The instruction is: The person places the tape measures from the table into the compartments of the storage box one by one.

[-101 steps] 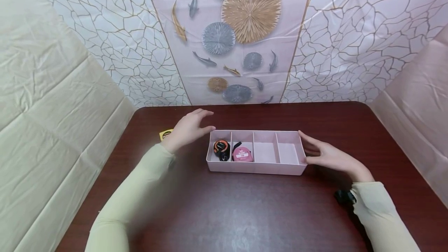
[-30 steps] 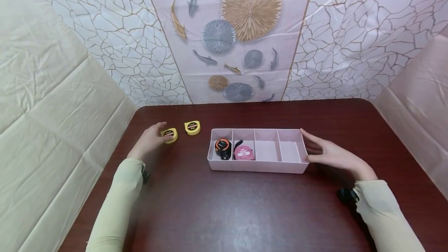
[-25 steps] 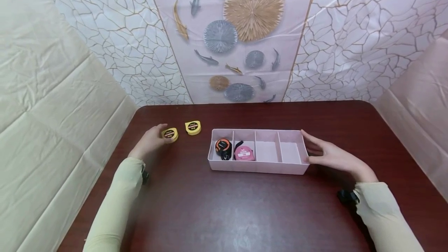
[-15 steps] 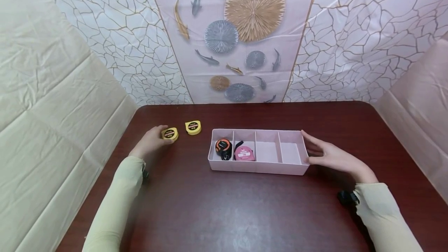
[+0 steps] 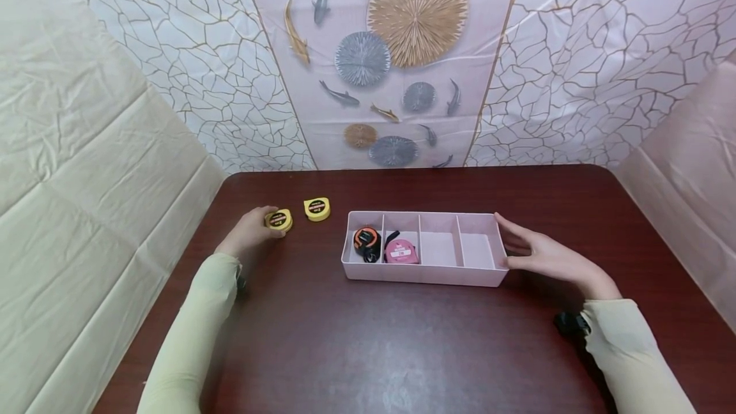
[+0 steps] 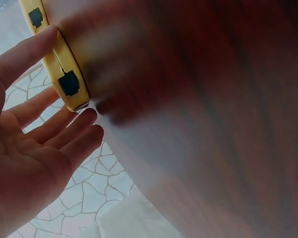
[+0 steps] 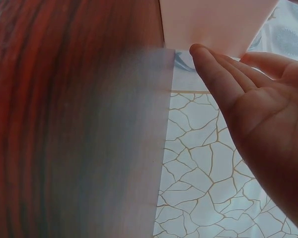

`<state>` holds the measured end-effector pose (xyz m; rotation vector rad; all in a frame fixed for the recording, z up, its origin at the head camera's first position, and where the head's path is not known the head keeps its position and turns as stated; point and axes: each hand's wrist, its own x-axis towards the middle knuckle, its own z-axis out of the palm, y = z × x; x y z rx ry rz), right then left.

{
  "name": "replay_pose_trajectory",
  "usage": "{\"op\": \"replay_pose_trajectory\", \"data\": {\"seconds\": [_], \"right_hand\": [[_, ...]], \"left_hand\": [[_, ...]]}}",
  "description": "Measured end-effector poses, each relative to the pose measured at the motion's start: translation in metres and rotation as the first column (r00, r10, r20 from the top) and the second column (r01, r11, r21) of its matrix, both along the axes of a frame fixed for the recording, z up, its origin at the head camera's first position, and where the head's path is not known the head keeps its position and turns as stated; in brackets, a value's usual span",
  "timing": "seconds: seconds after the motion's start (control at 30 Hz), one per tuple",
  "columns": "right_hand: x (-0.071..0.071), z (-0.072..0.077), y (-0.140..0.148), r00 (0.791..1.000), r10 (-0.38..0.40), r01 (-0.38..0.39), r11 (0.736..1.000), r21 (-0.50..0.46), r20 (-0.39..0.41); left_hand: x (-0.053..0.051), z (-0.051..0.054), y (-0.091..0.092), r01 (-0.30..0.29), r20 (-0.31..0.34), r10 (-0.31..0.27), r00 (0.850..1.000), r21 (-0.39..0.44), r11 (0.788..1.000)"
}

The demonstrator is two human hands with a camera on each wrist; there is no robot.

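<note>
In the head view, my left hand (image 5: 248, 230) is at the left of the table with its thumb and fingers on either side of a yellow tape measure (image 5: 279, 220). The left wrist view shows the thumb on the edge of this tape measure (image 6: 64, 69) and fingertips at its other side. A second yellow tape measure (image 5: 317, 209) lies just right of it. My right hand (image 5: 549, 259) touches the right end of a pale pink divided box (image 5: 422, 275), fingers extended. An orange-and-black tape measure (image 5: 366, 243) sits in the leftmost compartment, a pink tape measure (image 5: 400, 252) in the neighbouring one.
The dark red-brown table (image 5: 368, 344) carries the box near its middle. A patterned cloth wall (image 5: 379, 101) stands behind, with a pale cloth (image 5: 115, 165) along the left side and another at the right. A black wrist device (image 5: 569, 322) sits under the right sleeve.
From beside the box's left end, my left hand has moved left to one yellow tape measure, exposing the other. Over the last second it barely moves. The right hand stays at the box.
</note>
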<state>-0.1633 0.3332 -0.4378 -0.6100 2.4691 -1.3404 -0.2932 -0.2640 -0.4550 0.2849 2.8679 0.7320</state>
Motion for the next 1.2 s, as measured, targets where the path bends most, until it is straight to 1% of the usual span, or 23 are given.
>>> {"op": "replay_pose_trajectory", "data": {"seconds": [0.33,0.73,0.9,1.2], "right_hand": [[0.001,0.001,0.0,1.0,-0.002,0.002,1.0,0.0,0.005],[0.0,0.002,0.0,1.0,-0.006,0.006,1.0,0.02,-0.002],[-0.001,0.002,0.0,1.0,-0.008,0.008,1.0,0.022,-0.003],[-0.001,0.0,0.001,1.0,-0.009,0.009,1.0,0.014,-0.001]], "left_hand": [[-0.003,-0.003,-0.004,0.016,0.004,-0.016,1.0,0.009,1.0],[-0.003,-0.004,-0.007,0.021,-0.025,-0.021,0.999,0.01,1.0],[0.0,0.0,-0.007,0.03,-0.038,-0.03,0.999,0.012,0.999],[0.002,0.013,-0.012,0.032,-0.035,-0.032,0.999,-0.014,0.999]]}}
